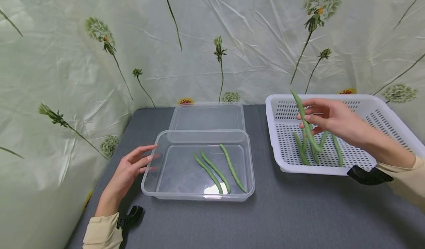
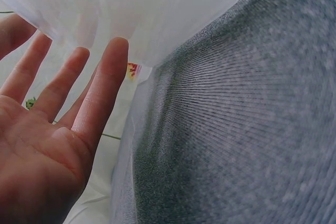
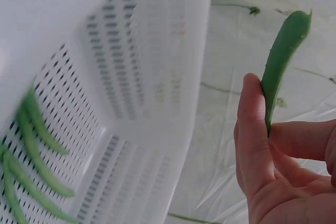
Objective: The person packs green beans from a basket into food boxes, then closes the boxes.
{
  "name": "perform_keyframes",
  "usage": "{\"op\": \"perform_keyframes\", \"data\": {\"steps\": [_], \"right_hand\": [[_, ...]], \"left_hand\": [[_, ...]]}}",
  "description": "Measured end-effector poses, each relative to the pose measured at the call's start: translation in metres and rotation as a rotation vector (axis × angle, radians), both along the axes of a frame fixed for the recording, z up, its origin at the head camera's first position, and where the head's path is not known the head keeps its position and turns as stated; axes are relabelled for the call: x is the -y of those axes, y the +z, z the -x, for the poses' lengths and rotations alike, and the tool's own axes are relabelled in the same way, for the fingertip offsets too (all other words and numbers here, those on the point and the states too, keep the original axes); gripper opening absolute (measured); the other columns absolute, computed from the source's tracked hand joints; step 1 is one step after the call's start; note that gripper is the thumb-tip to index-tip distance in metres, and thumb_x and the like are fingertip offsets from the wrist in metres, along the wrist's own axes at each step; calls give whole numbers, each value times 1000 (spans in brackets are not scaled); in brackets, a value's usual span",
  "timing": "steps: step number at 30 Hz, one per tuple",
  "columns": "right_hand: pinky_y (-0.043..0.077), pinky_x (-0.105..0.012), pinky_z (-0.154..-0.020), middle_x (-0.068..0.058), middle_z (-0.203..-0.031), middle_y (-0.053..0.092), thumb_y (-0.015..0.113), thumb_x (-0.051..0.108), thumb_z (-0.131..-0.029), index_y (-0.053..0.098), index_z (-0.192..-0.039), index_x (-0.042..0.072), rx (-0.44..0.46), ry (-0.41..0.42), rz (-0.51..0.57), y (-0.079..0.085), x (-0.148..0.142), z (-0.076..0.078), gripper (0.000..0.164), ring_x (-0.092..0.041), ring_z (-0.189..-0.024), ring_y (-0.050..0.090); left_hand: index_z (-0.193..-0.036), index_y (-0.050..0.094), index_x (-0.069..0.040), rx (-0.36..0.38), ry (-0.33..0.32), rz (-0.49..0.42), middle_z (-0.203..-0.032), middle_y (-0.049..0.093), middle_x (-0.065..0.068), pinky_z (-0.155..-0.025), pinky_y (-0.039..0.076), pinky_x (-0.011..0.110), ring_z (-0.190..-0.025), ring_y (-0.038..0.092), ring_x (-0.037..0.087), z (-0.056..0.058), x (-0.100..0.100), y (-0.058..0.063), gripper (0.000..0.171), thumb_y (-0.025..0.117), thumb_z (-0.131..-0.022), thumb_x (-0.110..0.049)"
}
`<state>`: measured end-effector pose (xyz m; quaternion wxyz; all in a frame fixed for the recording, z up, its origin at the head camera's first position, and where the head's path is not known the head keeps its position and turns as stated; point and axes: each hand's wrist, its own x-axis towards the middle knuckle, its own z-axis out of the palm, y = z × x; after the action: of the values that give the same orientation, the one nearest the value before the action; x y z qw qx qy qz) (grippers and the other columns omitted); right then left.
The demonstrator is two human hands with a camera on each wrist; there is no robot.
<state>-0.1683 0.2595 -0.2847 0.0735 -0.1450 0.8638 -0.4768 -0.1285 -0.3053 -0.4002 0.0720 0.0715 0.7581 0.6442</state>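
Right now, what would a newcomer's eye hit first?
The green bean pinched in the right hand, over the white basket on the right. Next, the clear box left of it, holding three beans, the left hand at its left side. Behind them, a flowered sheet.

Left hand (image 2: pixel 55 140), palm facing the camera, fingers extended and spread; the fingertips lie at the edge of a translucent container (image 2: pixel 163 3), contact being unclear. Right: grey ribbed cloth (image 2: pixel 236 108). Behind the hand: pale sheet (image 2: pixel 101 163) with a red-and-yellow print (image 2: pixel 133 70).
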Motion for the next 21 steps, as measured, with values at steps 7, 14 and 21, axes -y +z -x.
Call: {"op": "perform_keyframes", "data": {"steps": [7, 14, 21], "right_hand": [[60, -40, -68, -6, -109, 68, 55, 6, -101, 45, -138, -2, 21, 52, 103, -4, 13, -11, 39, -23, -92, 69], [60, -39, -68, -2, -110, 69, 56, 5, -100, 46, -135, -2, 9, 52, 188, -10, 31, -17, 36, -23, -91, 70], [60, -38, -68, -11, -114, 68, 57, 6, -100, 46, -136, -2, -35, 11, 233, -12, 50, -27, 39, -21, -92, 71]], "left_hand": [[-141, 50, -3, 0, -5, 2, -145, 48, 9, -86, 57, 40, -119, 59, 16, 1, 1, 0, 43, 57, -102, -17], [-142, 50, -4, 10, -6, 3, -145, 48, 9, -86, 57, 40, -119, 59, 15, 0, 1, 0, 43, 58, -102, -18], [-141, 51, -5, 9, 2, -1, -144, 49, 7, -86, 57, 39, -119, 60, 15, 1, 0, -1, 42, 58, -102, -18]]}}
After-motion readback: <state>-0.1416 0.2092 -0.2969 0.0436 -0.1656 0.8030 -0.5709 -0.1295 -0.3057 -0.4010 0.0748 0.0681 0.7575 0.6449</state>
